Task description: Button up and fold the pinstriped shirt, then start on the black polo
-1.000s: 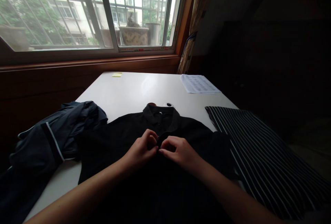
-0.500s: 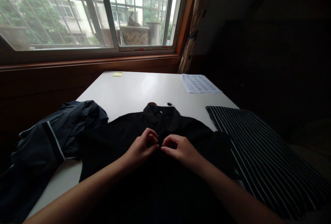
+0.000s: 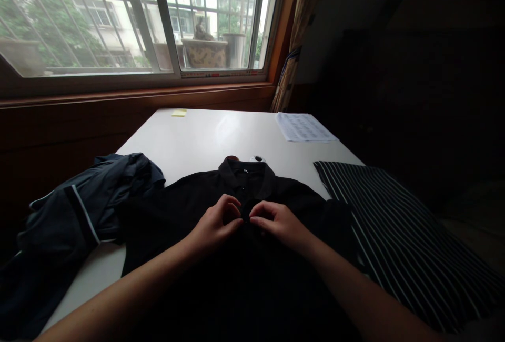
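A black collared shirt [image 3: 189, 194] lies front up across the table, its collar [image 3: 266, 180] toward the window. Below the collar, my left hand [image 3: 221, 221] pinches the left side of the front placket, thumb and fingers bent round the cloth. Just opposite, my right hand [image 3: 280, 222] grips the other placket edge between thumb and forefinger. Only a small gap parts the fingertips of the two hands. One dark button [image 3: 242, 188] shows at the neck, above my fingers. The cloth between my fingertips is too dark to make out in detail.
On the white table [image 3: 205, 137], a dark blue garment [image 3: 114, 194] is heaped at left and a striped black cloth [image 3: 386, 215] lies at right. Printed sheets [image 3: 305, 127] and a yellow sticky note [image 3: 179, 113] lie at the far side. Two small round objects sit behind the collar.
My right hand has shifted slightly up and to the right, its thumb and forefinger closer together. My left hand has barely moved.
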A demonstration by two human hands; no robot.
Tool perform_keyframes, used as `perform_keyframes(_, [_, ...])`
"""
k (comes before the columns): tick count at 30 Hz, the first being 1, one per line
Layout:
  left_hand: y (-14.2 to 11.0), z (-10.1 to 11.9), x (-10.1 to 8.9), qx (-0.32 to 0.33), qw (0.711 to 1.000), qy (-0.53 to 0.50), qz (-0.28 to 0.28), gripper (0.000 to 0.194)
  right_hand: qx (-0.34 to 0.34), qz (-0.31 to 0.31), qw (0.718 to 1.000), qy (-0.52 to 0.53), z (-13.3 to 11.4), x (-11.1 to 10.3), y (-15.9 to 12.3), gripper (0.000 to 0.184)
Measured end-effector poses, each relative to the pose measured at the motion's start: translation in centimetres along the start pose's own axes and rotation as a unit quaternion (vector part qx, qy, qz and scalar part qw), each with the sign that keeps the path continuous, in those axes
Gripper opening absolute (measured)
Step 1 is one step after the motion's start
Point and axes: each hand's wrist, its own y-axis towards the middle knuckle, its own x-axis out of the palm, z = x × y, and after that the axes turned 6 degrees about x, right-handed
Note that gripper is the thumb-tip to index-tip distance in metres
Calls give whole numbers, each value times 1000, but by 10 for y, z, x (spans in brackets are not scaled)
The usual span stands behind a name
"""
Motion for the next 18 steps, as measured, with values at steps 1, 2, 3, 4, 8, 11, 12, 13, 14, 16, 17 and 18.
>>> perform_keyframes(1, [0,-1,-1,15,999,37,8,23,-26,20,999,-37,2,-2,1,12])
perform_keyframes(2, [0,-4,-2,35,996,79,15,20,-51,39,995,-75,4,-4,2,10])
perform_keyframes(3, [1,-6,-3,58,990,123,19,17,-69,56,990,-110,6,-7,3,9])
perform_keyframes(4, [1,-9,-5,84,982,167,20,15,-80,68,984,-140,8,-9,4,9])
perform_keyframes(8, [5,-22,-16,143,944,297,6,19,-97,105,962,-234,17,-15,8,15])
perform_keyframes(11, [7,-27,-22,140,922,360,5,21,-91,129,944,-290,20,-14,8,34])
perform_keyframes(12, [7,-28,-24,138,917,374,9,22,-82,134,937,-311,20,-13,8,42])
perform_keyframes(13, [8,-29,-26,137,913,384,16,23,-71,136,930,-333,20,-12,7,48])
perform_keyframes(14, [8,-29,-27,139,910,390,22,24,-58,137,923,-355,21,-11,7,54])
perform_keyframes(16, [8,-28,-30,156,909,384,33,25,-35,133,909,-393,22,-9,6,61])
perform_keyframes(17, [7,-26,-31,175,910,374,31,25,-26,130,903,-409,24,-9,6,63])
perform_keyframes(18, [6,-23,-32,204,910,360,16,27,-19,125,897,-424,25,-9,6,63])
